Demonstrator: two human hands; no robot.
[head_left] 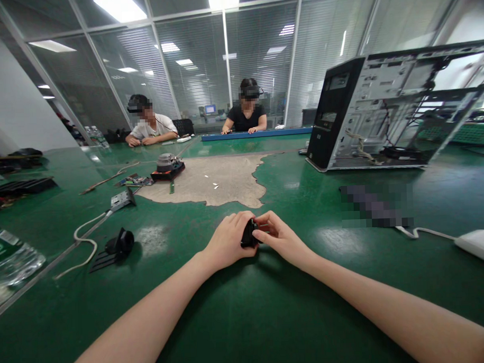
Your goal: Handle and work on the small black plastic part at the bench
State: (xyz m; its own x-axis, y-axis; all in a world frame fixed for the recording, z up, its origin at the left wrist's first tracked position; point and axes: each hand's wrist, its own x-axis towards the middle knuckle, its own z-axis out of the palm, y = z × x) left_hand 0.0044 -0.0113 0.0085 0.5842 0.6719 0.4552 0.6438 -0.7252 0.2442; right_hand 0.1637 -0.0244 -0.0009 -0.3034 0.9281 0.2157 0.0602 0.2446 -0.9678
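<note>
A small black part [248, 233], its exact kind unclear, is held just above the green table [231, 319] in front of me. My left hand [227, 236] wraps round it from the left, with the thumb underneath and the fingers over the top. From the right, my right hand [281, 235] pinches its near side between thumb and fingertips. Much of the part is covered by my fingers. To the left lies a black bracket-like piece [119, 244] with a round end and flat prongs.
An opened computer case [335, 114] stands at the right. A white power bank-like block [480, 245] with a cable lies nearer. At left are a water bottle [14, 255], a metal box with cable [122, 200] and a heatsink fan [168, 165]. Two people sit opposite.
</note>
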